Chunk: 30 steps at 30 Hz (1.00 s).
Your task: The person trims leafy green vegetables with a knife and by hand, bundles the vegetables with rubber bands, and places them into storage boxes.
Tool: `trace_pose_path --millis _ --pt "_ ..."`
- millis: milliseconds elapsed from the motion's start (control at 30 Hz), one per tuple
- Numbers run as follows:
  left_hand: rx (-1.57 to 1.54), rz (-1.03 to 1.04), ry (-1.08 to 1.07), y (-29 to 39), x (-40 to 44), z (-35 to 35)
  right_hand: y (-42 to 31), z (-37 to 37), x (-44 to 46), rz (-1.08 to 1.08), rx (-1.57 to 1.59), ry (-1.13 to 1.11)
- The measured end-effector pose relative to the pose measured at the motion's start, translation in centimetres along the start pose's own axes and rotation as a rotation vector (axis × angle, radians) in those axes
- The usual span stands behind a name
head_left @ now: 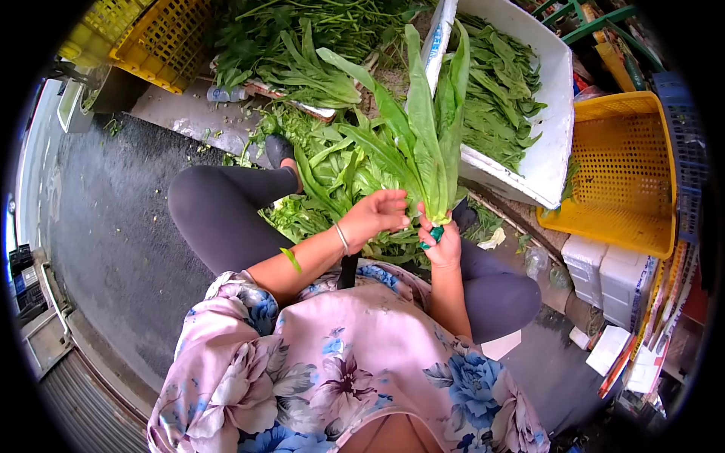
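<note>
A long-leaved, light-green vegetable bunch (427, 151) is held just left of the white rectangular foam box (555, 136), with its leaves pointed away from the body. Its pale stem end is closed in the fingers of the right hand (443, 243), where a shiny teal-green item (431, 237), not identifiable, is also noted. The left hand (374, 220), half curled, is placed beside the stem end, farther left of the box; nothing is seen in it, and contact with the leaves cannot be confirmed. Loose light-green leaves (355, 162) are heaped left of the box. For sound handling, it is judged that firmness should be kept at the stem end, the blades touched lightly to avoid bruising, and the left fingertips kept clear of the teal-green item.
</note>
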<state>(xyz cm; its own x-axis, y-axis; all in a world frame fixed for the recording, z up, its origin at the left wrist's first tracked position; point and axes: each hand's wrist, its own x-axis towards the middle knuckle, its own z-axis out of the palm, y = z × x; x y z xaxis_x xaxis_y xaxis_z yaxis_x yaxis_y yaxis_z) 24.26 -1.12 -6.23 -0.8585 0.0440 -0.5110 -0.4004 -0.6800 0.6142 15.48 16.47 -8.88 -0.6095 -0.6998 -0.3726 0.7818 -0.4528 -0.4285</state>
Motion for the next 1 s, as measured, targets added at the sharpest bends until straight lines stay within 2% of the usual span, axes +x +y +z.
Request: trace_pose_path --millis 67,167,200,367,433,467,500,533,567,633,700,733,767,833,867,900,967,1000 --pt "0.064 0.201 -0.028 1.1 -0.3 1.0 -0.1 0.9 -0.1 -0.036 -0.127 0.018" --pt "-0.018 0.243 0.07 1.7 -0.3 1.9 0.5 -0.3 -0.1 -0.105 -0.176 -0.029" --pt "-0.039 0.189 0.099 1.9 -0.2 1.8 0.3 0.6 -0.3 -0.1 -0.192 -0.072" --pt "-0.057 0.172 0.017 1.6 0.9 0.3 0.4 1.1 -0.6 -0.064 -0.259 -0.05" --pt "-0.008 0.249 -0.448 2.6 1.0 -0.3 0.3 2.0 -0.7 -0.044 -0.268 -0.049" --pt "-0.011 0.15 -0.454 1.9 1.4 -1.3 0.1 2.6 -0.9 0.02 -0.351 -0.001" --pt "-0.01 0.15 -0.454 2.1 1.3 -1.0 0.0 3.1 -1.0 0.086 -0.434 0.046" --pt "-0.092 0.173 -0.377 2.4 1.2 -0.5 0.1 3.0 -0.6 0.108 -0.609 0.193" --pt "-0.175 0.195 -0.297 2.5 1.2 -0.1 0.4 2.9 -0.1 0.112 -0.607 0.191" --pt "-0.136 0.232 -0.216 1.6 2.1 -0.5 1.2 3.5 0.9 -0.393 -1.013 0.463" --pt "0.223 0.276 0.092 0.5 2.9 -0.9 1.0 4.9 1.3 -0.434 -0.96 0.484" --pt "0.274 0.444 0.171 -0.1 3.2 -0.7 1.2 6.1 1.6 -0.501 -1.006 0.392" --pt "0.275 0.443 0.168 -0.5 3.3 -0.9 1.5 7.2 1.9 -0.57 -1.049 0.3" --pt "0.712 0.606 0.397 -0.1 3.0 -0.9 2.0 8.3 2.9 -0.57 -1.105 0.297" --pt "0.768 0.513 0.506 -0.2 2.6 -0.7 2.3 8.2 3.2 -0.516 -1.112 0.291" --pt "0.769 0.52 0.503 0.2 2.0 -0.3 2.6 7.7 3.5 -0.461 -1.12 0.283" --pt "1.056 0.485 0.613 0.8 1.3 -0.2 3.1 6.6 4.1 -0.465 -1.156 0.276" --pt "1.075 0.595 0.66 0.7 1.3 -0.2 3.4 6.1 4.3 -0.416 -1.011 0.27"
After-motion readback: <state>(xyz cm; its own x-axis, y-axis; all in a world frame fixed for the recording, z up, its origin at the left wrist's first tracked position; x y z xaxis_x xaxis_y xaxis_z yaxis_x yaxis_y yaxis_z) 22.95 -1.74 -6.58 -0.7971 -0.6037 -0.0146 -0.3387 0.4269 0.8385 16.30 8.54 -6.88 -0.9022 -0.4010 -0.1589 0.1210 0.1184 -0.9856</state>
